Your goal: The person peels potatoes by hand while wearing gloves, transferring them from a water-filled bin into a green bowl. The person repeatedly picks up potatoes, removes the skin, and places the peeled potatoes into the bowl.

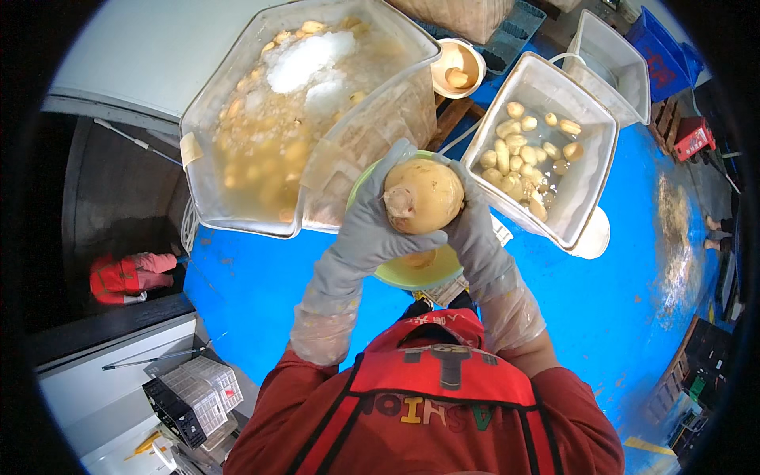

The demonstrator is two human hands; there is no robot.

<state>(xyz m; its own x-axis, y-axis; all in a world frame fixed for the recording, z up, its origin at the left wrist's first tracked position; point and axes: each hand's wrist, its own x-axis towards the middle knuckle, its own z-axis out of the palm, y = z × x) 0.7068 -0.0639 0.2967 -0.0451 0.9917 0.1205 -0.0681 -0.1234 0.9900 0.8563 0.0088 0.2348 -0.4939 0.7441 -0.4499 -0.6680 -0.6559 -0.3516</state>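
Note:
Between my two grey-gloved hands is a plump, pale-yellow root vegetable, a lotus root section by its look (430, 193), with a whitish joint at its left end. My left hand (365, 219) cups it from the left, thumb along its lower side. My right hand (475, 228) grips its right side. Clear plastic sleeves cover both wrists. Below the hands is a light-green basin (424, 276), partly hidden by them; a pale brown piece (420, 259) lies inside it.
A large white tub (240, 222) holds cloudy water, ice (312, 59) and pale roots. On the right, a smaller white tub (594, 205) holds root pieces in water. A white bucket (439, 83) stands between them. Another person (133, 276) is at the left; plastic crates (202, 395) sit lower left.

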